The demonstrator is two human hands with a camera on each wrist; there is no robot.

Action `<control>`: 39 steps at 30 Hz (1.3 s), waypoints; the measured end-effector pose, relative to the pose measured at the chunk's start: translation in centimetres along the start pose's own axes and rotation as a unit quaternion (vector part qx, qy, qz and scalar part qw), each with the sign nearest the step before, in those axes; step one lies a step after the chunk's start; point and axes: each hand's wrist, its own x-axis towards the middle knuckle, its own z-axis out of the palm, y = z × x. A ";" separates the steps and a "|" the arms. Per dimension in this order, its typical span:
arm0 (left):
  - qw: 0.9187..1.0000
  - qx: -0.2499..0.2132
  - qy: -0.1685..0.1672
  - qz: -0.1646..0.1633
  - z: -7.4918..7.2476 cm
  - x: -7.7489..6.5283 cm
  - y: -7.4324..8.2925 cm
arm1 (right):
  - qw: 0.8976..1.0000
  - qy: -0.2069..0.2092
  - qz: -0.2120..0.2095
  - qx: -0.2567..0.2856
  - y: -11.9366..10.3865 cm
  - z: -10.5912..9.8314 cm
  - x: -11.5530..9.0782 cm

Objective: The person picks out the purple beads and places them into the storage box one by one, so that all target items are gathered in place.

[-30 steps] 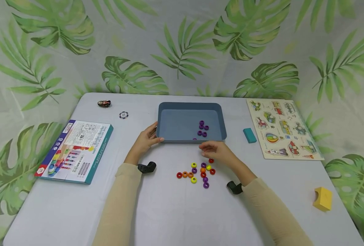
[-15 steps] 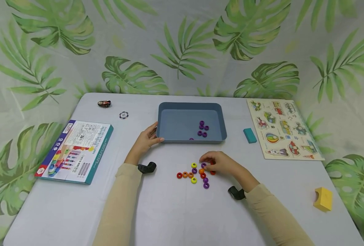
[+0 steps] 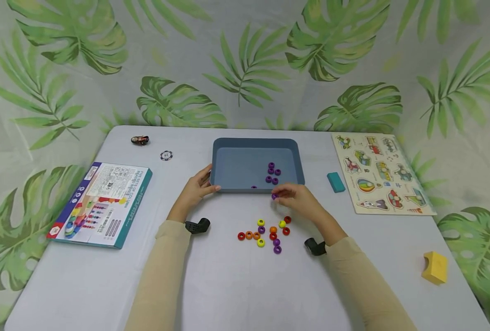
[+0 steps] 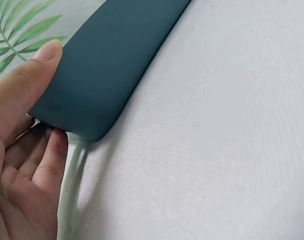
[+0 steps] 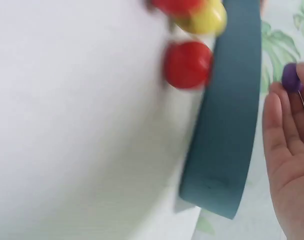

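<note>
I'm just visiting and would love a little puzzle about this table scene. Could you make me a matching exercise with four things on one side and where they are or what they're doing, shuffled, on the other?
Things
1. left hand
2. right hand
3. tray
4. yellow block

Places and states
A. pinching a purple bead
B. near the right edge of the white table
C. gripping the near left corner of a container
D. blue-grey, with loose purple beads lying in it

Right pairs: 1-C; 2-A; 3-D; 4-B
</note>
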 end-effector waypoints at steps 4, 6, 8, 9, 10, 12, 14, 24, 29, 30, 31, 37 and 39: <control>1.000 -0.004 0.000 -0.002 0.0 0.0 0.0 | 0.998 0.044 -0.021 0.042 0.2 -1.1 2.1; 1.000 -0.006 0.000 -0.003 0.0 0.0 0.0 | 0.997 0.060 -0.016 0.049 0.6 -1.4 3.2; 1.000 -0.003 0.001 -0.003 0.0 0.0 0.1 | 0.997 0.072 0.005 0.038 1.1 -1.6 4.2; 1.000 -0.004 0.001 -0.004 0.0 -0.1 0.1 | 0.997 0.076 0.018 0.029 1.3 -1.6 4.6; 1.000 -0.004 0.001 -0.004 0.0 -0.1 0.1 | 0.996 0.078 0.032 0.019 1.6 -1.7 5.0; 1.000 -0.003 -0.001 -0.003 0.0 -0.1 0.1 | 0.995 0.080 0.058 0.005 1.8 -1.6 5.7; 1.000 0.000 -0.002 -0.002 0.0 -0.1 0.1 | 0.994 0.077 0.077 -0.010 2.0 -1.6 6.2; 1.000 -0.003 -0.002 -0.007 0.0 -0.1 0.0 | 0.990 0.044 0.124 -0.042 2.6 -1.3 7.3; 1.000 -0.002 0.001 -0.008 0.1 0.0 -0.1 | 0.992 0.058 0.105 -0.040 2.3 -1.5 6.9; 1.000 0.001 0.001 -0.009 0.1 -0.1 -0.1 | 0.993 0.060 0.097 -0.038 2.1 -1.6 6.7; 1.000 0.002 0.002 -0.009 0.1 -0.1 -0.1 | 0.994 0.062 0.090 -0.030 1.8 -1.6 6.5; 1.000 0.002 0.001 -0.003 0.1 -0.1 0.1 | 0.998 0.040 0.024 0.046 -0.2 -0.6 3.9; 1.000 0.001 0.000 -0.004 0.1 -0.2 0.1 | 0.998 0.019 0.002 0.058 -0.6 0.0 2.7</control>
